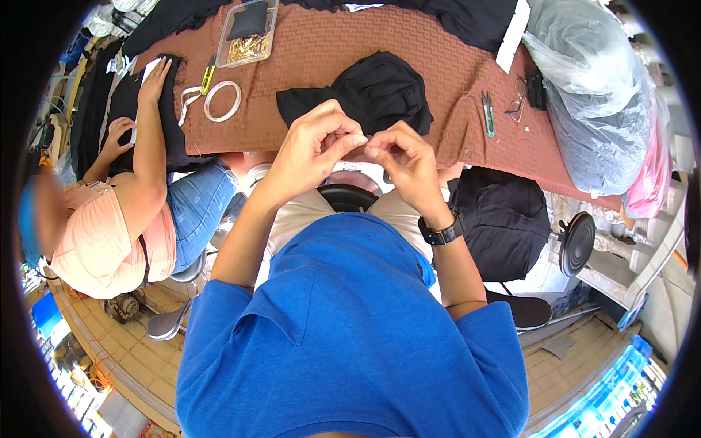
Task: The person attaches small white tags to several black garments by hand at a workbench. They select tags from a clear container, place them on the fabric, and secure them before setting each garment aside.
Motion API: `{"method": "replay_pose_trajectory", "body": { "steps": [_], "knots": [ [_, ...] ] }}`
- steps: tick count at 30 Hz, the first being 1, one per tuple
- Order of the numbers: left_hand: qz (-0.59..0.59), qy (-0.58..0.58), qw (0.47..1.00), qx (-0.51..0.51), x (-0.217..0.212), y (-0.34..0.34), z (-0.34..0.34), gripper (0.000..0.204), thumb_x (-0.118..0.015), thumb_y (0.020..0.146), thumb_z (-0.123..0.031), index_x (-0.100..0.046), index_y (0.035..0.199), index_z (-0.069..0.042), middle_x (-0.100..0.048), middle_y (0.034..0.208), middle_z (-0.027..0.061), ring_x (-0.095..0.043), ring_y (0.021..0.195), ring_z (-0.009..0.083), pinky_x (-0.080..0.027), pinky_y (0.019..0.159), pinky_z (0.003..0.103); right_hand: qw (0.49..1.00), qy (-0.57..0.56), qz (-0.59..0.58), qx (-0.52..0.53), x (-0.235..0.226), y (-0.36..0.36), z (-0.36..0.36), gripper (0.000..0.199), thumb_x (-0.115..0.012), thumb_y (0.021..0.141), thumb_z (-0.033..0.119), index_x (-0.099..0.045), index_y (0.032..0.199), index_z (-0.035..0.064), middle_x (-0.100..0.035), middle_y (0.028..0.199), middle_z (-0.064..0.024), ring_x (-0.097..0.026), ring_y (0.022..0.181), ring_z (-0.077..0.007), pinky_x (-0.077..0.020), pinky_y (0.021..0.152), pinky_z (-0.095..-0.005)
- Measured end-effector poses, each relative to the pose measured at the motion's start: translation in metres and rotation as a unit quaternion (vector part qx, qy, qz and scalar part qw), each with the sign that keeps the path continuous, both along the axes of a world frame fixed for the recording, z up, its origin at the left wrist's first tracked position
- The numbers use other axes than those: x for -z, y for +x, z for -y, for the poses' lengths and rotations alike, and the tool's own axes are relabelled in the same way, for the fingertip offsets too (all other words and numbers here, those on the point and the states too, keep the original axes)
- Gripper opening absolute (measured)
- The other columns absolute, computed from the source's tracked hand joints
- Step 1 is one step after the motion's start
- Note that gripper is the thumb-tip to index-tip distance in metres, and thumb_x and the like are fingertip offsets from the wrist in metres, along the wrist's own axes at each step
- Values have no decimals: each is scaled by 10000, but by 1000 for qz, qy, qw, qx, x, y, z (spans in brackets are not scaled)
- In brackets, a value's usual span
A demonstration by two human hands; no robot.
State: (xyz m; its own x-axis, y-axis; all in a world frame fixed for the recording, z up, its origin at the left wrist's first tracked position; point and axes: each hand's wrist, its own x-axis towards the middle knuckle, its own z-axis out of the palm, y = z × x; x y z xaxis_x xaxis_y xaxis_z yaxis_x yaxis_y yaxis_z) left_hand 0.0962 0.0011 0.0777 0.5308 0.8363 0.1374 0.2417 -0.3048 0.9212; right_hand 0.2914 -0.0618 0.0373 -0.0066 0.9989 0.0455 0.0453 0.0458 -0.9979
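My left hand (pixel 315 142) and my right hand (pixel 401 159) meet in front of my chest, fingertips pinched together at one spot. Whatever lies between the fingertips is too small to make out. A black watch (pixel 442 233) sits on my right wrist. Just beyond my hands a crumpled black garment (pixel 369 91) lies on the brown textured table cover (pixel 314 51).
A person in a peach top sits at my left, their hands (pixel 155 79) on black fabric. On the table lie a clear box of small gold parts (pixel 248 36), yellow snips (pixel 207 77), a white tape loop (pixel 223 101), green snips (pixel 488 113), glasses (pixel 517 102) and large plastic bags (pixel 591 87). Black stools stand at right.
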Motion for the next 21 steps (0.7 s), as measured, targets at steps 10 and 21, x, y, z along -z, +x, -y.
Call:
{"method": "replay_pose_trajectory", "body": {
  "steps": [10,21],
  "knots": [
    [68,-55,996,-21,11,13,12,214,-734,915,-98,-734,1116,-24,-444,805,-18,-424,702,56,-348,616,215,987,53,-129,78,5,-6,-3,90,-726,905,-17,-708,993,-9,-618,969,-42,-585,879,-107,-497,801,-258],
    [183,-48,971,-148,32,32,20,53,-748,886,5,-755,939,10,-507,779,-34,-411,692,39,-313,600,196,971,101,-156,148,5,-35,1,69,-670,920,-46,-689,982,-24,-595,1044,-70,-611,892,-107,-519,779,-253]
  ]
}}
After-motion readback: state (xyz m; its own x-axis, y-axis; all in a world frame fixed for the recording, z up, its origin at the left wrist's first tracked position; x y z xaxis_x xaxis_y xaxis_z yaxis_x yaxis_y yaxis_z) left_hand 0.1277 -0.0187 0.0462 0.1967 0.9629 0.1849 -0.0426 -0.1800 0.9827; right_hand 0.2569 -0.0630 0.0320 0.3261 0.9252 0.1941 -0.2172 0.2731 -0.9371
